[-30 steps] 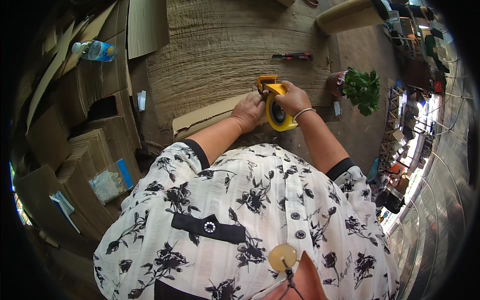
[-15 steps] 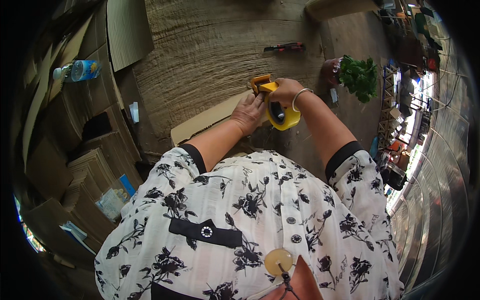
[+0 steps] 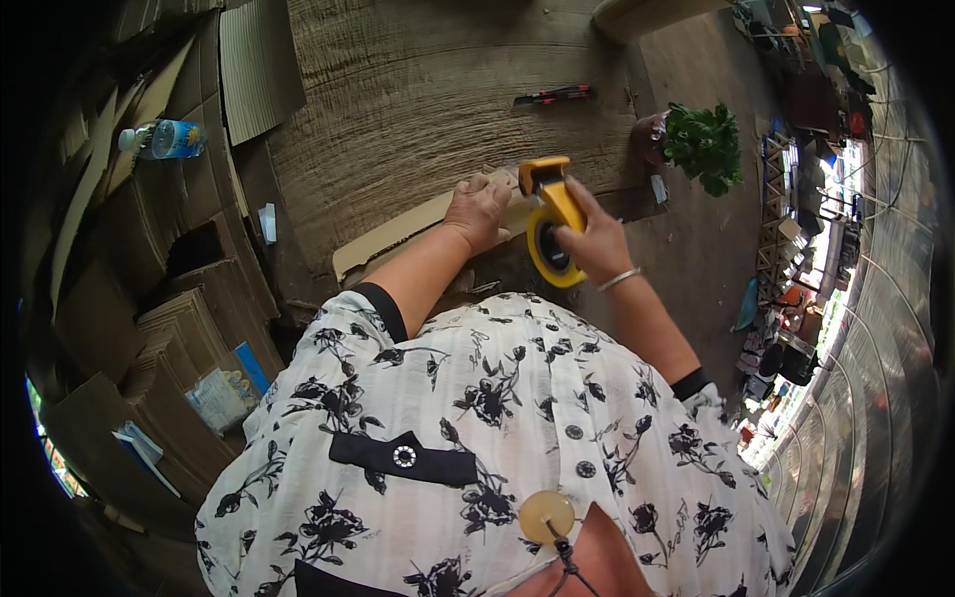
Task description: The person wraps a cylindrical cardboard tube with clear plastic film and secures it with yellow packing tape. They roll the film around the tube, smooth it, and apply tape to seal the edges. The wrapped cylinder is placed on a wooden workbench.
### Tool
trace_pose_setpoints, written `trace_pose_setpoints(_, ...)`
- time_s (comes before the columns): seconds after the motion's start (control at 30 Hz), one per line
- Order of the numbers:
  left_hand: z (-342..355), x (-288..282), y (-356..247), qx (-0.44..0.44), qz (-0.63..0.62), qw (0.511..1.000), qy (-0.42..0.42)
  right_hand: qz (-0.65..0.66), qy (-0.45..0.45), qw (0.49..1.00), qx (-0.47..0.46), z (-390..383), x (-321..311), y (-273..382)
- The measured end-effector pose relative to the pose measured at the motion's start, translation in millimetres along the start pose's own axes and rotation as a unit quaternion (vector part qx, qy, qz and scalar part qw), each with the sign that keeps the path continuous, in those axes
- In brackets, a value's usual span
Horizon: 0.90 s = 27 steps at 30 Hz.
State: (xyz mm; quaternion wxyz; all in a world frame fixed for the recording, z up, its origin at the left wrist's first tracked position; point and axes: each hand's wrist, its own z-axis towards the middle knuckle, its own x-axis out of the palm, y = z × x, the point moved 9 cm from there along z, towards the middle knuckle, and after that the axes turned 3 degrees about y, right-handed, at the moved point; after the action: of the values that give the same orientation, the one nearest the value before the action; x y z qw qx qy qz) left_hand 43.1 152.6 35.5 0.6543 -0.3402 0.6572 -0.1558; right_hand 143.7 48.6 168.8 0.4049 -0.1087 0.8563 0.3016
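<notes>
My left hand [image 3: 478, 214], fingers curled, grips the long tan cardboard strip [image 3: 383, 241] lying slantwise near the table's front edge, its right end partly hidden behind the hand. Just to its right, my right hand [image 3: 597, 241] is closed on a yellow tape dispenser [image 3: 555, 191] with a large tape roll. The dispenser is tilted, its orange head beside my left fingertips. A red-and-black utility knife [image 3: 554, 96] lies farther back on the rough wooden table [image 3: 398, 99].
Stacked cardboard [image 3: 169, 353] and a plastic bottle [image 3: 171, 138] are at left. A leafy plant [image 3: 699, 144] in a brown pot stands at right, beside a white scrap [image 3: 658, 189]. A large cardboard tube [image 3: 647, 18] lies at the back. Cluttered shelving runs along the far right.
My right hand has moved down and slightly right, turning the dispenser so its handle points more toward me. My left hand has shifted slightly left along the strip.
</notes>
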Motion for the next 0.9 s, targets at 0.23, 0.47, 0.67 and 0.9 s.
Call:
trace_pose_setpoints(0.23,-11,-8,-11,-0.019,0.027,0.996,-0.085,-0.088,0.022,0.996,0.025,-30,62,-57)
trace_pose_setpoints(0.47,-2,-5,-27,-0.055,0.170,0.984,-0.025,-0.019,0.001,1.000,-0.003,-37,72,-72)
trace_pose_setpoints(0.67,19,-24,-36,-0.139,0.181,0.969,0.092,0.027,-0.004,1.000,0.009,-38,55,-59)
trace_pose_setpoints(0.9,14,12,-3,-0.195,0.270,0.933,0.137,0.100,-0.008,0.994,-0.046,-91,25,-65)
